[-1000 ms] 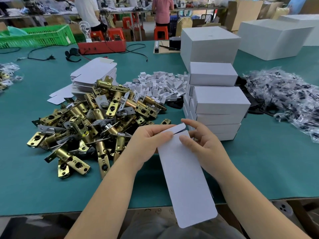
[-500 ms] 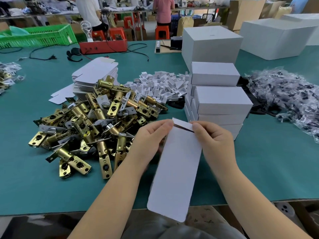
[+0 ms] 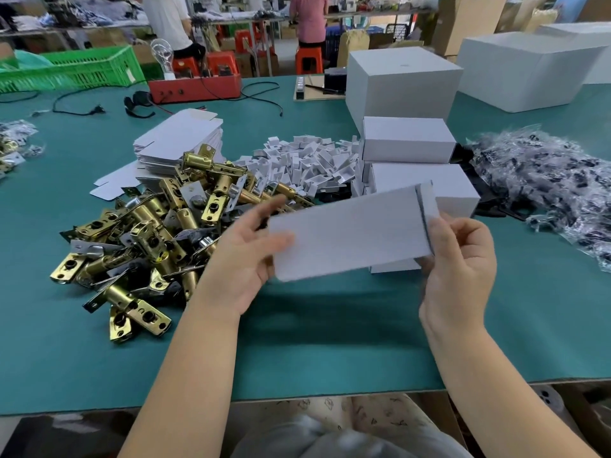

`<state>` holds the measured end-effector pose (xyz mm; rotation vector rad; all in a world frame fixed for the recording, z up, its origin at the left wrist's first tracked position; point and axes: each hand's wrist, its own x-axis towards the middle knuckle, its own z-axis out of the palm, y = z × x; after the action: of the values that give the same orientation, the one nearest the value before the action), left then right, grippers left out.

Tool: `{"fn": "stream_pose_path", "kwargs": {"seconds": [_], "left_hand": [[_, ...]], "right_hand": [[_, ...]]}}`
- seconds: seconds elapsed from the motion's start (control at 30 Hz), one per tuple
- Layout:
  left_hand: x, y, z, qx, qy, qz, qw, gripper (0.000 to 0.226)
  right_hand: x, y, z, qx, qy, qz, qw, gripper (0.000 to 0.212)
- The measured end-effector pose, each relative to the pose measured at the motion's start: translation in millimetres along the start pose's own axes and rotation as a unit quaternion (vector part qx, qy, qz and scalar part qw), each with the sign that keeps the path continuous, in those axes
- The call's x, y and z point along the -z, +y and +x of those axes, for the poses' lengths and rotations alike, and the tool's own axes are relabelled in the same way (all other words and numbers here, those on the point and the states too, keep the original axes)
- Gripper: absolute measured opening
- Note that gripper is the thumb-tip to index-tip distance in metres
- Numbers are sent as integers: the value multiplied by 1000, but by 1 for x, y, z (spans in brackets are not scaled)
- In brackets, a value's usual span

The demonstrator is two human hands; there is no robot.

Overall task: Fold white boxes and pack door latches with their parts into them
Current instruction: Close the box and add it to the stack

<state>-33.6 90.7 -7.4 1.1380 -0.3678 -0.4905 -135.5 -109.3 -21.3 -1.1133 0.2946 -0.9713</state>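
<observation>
Green felt covers the table [image 3: 330, 332] where I work, with a busy workshop behind it. My left hand [image 3: 241, 259] has its thumb laid on the front of one flat white box blank [image 3: 347, 233], and the fingers [image 3: 264, 206] reach up behind its left end, so I grip it there. My right hand [image 3: 459, 269] pinches the right end, where a narrow flap is creased; motion blur smears those fingertips, and I cannot tell exactly how they lie. The blank hangs in the air above the table, lying nearly level with its long side across me, in front of the stacked boxes.

Behind it I count two closed white boxes [image 3: 408, 138] plainly on top of a stack; the lower ones are hidden by the blank, so their number is unclear. One big white cube box [image 3: 401, 81] stands behind them, and another large white carton [image 3: 525, 67] sits far right, cut off by the edge. To my left lies one heap of brass door latches [image 3: 155, 233], too tangled to count, with one pile of flat blanks [image 3: 180, 140] behind it and one heap of small white inserts [image 3: 314, 160] beside that. A mound of clear bagged parts [image 3: 549, 180] lies on the right. Two people stand at the far benches, seen only in part.
</observation>
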Motion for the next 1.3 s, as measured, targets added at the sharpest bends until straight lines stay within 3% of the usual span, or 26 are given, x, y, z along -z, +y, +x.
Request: {"fn": "stream_pose_path", "kwargs": {"seconds": [0.07, 0.17, 0.23, 0.33, 0.4, 0.47, 0.6, 0.83, 0.9, 1.0, 1.07, 1.17, 1.3], "left_hand": [[-2, 1, 3, -51, 66, -83, 993, 33], [-3, -1, 4, -73, 105, -85, 988, 24], [-2, -2, 3, -71, 107, -102, 986, 39], [-2, 2, 1, -69, 8, -175, 982, 82], [-11, -2, 1, -31, -49, -108, 992, 98], [-27, -14, 1, 5, -64, -8, 998, 82], [-43, -33, 0, -36, -41, 54, 997, 40], [-45, -32, -5, -59, -18, 99, 993, 37], [-48, -30, -6, -68, -28, 89, 993, 50], [-51, -34, -7, -116, -38, 84, 989, 97], [-52, -35, -9, -152, -35, 97, 983, 104], [-51, -36, -11, -185, -13, 154, 971, 83], [-47, -42, -11, -257, 24, 321, 911, 43]], "right_hand": [[0, 2, -1, -28, -91, -8, 995, 19], [1, 3, -4, -79, -232, -6, 970, 47], [1, 2, -6, -97, -273, -17, 957, 42], [-4, 0, -9, -91, -245, -14, 965, 33], [-7, 1, -11, -88, -216, 13, 972, 35], [-9, 3, -13, -77, -200, 3, 977, 40], [-10, 3, -17, -73, -191, -56, 977, 43], [-13, 5, -18, -67, -190, -72, 977, 46], [-13, 6, -18, -63, -183, -68, 979, 46], [-12, 7, -17, -64, -175, -58, 981, 50], [-12, 8, -17, -65, -174, -56, 981, 53], [-12, 8, -16, -64, -175, -47, 981, 51], [-11, 7, -16, -64, -172, -25, 983, 43]]}}
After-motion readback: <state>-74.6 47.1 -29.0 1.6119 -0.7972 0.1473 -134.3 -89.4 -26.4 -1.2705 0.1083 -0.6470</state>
